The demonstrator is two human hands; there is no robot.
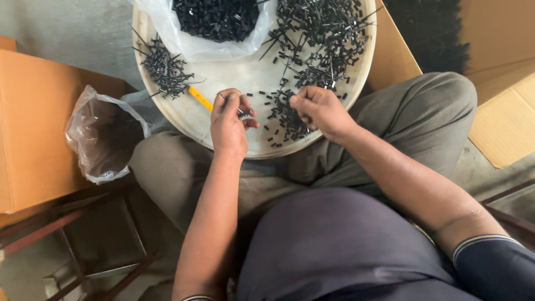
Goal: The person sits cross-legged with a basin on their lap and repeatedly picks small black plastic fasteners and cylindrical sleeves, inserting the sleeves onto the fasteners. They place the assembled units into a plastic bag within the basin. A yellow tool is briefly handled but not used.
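Left hand (229, 124) pinched in a grip; right hand (319, 110) loosely fisted, perhaps pinching too.

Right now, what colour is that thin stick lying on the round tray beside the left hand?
Yellow. The thin stick shows best in the head view.

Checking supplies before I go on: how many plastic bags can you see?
2. A clear bag of small black parts lies on the round tray at its top. A crumpled bag sits off the tray, left of the person's knee. Others may be out of frame.
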